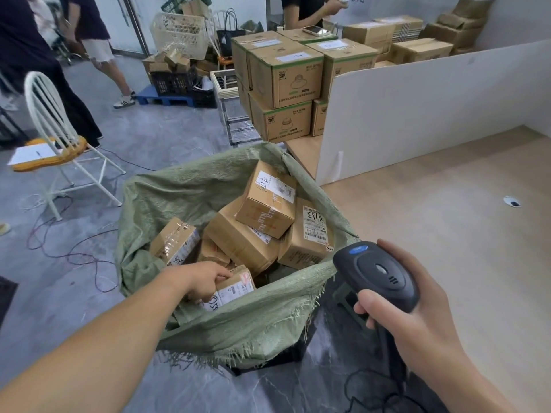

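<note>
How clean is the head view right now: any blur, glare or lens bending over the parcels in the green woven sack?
Head view: soft even light, no glare on the green woven sack; the wide lens bows the white partition board; the small brown cardboard parcel gripped by the left hand and the black handheld scanner in the right hand are sharp, label print unreadable.

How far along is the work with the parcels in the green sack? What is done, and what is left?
Done: the sack is open; whether anything was scanned already cannot be told. In hand: the left hand grips a small parcel at the sack's near edge, and the right hand holds the scanner beside it. Left: several other parcels lie in the sack, so much seems ahead.
</note>
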Available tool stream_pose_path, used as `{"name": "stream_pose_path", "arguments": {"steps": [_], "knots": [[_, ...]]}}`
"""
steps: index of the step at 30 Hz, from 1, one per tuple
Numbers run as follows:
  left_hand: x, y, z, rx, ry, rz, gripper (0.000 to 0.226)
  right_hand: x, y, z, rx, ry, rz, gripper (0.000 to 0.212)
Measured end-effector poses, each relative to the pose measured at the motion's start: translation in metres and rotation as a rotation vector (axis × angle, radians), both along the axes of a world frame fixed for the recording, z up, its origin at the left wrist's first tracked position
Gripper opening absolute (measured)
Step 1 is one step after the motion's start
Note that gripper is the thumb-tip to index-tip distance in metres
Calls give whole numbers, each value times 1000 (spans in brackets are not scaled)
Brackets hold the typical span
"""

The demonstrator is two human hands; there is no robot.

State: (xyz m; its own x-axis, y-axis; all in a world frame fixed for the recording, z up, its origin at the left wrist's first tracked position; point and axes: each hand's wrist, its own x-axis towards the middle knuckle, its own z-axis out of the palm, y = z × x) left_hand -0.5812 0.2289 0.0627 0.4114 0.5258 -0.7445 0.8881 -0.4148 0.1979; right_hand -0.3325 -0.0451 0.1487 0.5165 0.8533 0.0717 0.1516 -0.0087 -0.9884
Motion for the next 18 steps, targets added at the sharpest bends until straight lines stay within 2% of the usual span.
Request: {"name": "stream_pose_path", "arguments": {"steps": [5,8,11,14,18], "knots": [[8,6,12,92,143,-96,65,0,-2,6,18,2,-2,71],[12,12,13,150,183,-116,43,2,-7,13,38,8,-18,69],[26,21,19,315,190,-127,29,8,-17,20,52,7,-46,70],[65,18,41,502,82,-151,20,18,-36,24,45,7,-115,78],[151,-12,69,593,-145,-238,18,40,-82,31,32,-8,-238,81]]}}
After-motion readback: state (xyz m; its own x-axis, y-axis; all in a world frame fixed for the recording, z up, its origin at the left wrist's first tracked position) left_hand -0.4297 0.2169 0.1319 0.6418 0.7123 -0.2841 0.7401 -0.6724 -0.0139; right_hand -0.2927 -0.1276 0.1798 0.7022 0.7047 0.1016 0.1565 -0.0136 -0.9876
